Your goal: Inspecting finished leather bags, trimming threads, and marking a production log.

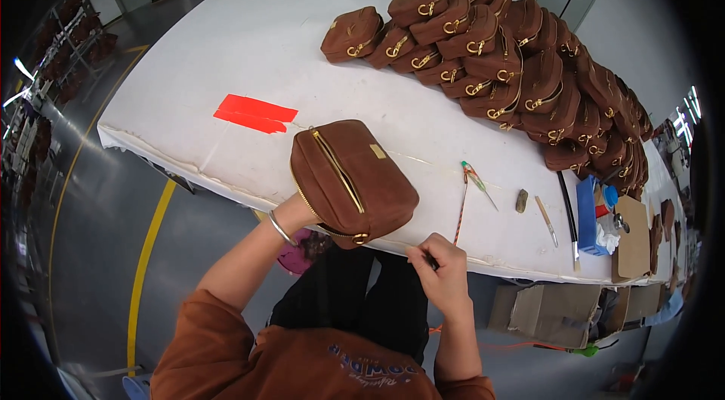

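Note:
A brown zip bag (362,181) with gold zips and a small gold plate is at the table's near edge. My left hand (298,210) reaches into its open side up to the wrist. The bag hides the fingers of that hand. A shorter zip on the bag's upper face is slightly parted. To the right of the bag, my right hand (444,270) is closed in front of the table edge. A small black thing (430,260) shows between its thumb and fingers, mostly covered. The right hand and the bag are apart.
Many similar brown bags (498,71) are piled at the table's far right. A red sheet (255,113) lies left on the white table (174,98). Right of me are a green-handled pointed tool (479,185), a brush (546,220), a dark lump (522,200) and a blue box (591,219).

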Motion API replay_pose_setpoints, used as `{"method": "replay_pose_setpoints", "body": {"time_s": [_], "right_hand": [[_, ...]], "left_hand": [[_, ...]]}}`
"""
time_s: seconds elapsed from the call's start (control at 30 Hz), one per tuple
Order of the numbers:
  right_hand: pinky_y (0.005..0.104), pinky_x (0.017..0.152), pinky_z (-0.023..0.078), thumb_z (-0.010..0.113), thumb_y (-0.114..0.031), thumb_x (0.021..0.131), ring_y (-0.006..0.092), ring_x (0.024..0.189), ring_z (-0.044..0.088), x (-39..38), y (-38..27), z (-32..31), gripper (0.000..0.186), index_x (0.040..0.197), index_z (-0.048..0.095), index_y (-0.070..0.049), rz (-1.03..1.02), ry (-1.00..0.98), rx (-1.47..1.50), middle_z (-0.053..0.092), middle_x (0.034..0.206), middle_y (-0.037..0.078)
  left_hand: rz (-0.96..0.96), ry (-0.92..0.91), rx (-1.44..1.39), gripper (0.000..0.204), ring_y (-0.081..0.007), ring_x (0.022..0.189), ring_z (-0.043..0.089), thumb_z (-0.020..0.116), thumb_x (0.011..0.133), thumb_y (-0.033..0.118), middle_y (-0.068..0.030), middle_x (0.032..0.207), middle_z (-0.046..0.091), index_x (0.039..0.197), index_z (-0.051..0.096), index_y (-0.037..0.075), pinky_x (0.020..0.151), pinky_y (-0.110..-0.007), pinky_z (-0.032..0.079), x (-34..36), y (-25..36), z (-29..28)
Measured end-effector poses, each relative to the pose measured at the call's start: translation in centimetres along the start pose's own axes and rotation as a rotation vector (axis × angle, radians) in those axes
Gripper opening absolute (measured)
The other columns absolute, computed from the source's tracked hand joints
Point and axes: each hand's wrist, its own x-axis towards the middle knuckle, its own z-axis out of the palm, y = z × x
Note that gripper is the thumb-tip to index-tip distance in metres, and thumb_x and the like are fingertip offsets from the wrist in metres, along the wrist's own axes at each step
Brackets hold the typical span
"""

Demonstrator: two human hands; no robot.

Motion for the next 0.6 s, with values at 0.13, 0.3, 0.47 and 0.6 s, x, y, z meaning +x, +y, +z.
{"method": "replay_pose_setpoints", "body": {"time_s": [0.13,0.3,0.47,0.6], "right_hand": [[0.0266,0.05,0.036,0.078,-0.009,0.079,0.0093,0.054,0.044,-1.3,0.6,0.5,0.025,0.068,0.057,-0.001,-0.002,-0.088,-0.028,0.054,0.061,0.006],[0.0222,0.05,0.033,0.077,-0.009,0.082,0.0048,0.054,0.041,-2.5,2.2,-0.5,0.023,0.071,0.058,-0.001,0.11,-0.155,-0.145,0.053,0.062,0.001],[0.023,0.051,0.037,0.074,-0.009,0.084,0.0049,0.057,0.043,-1.7,1.9,0.8,0.019,0.08,0.059,0.0,0.269,0.06,0.115,0.055,0.064,0.0],[0.0196,0.052,0.032,0.068,-0.011,0.091,0.0013,0.06,0.037,-0.6,1.4,1.2,0.019,0.08,0.057,-0.001,0.339,0.15,0.231,0.049,0.065,-0.006]], "left_hand": [[-0.014,0.121,-0.094,0.063,-0.022,0.13,0.045,0.071,0.087,0.023,-0.0063,0.143,0.047,0.142,0.042,0.012,0.11,-0.037,0.036,-1.3,-0.8,1.9],[-0.038,0.259,-0.172,0.059,-0.0195,0.126,0.05,0.071,0.088,0.021,-0.0054,0.139,0.051,0.14,0.045,0.011,0.107,-0.036,0.041,-2.3,-0.4,2.4],[-0.297,0.296,-0.949,0.048,-0.0167,0.115,0.055,0.067,0.09,0.008,-0.0052,0.131,0.056,0.135,0.049,0.008,0.096,-0.033,0.049,-1.8,1.2,1.8],[-0.301,0.346,-1.366,0.044,-0.0143,0.109,0.059,0.065,0.091,0.007,-0.0043,0.129,0.058,0.133,0.05,0.007,0.091,-0.031,0.053,-1.5,2.5,2.3]]}}
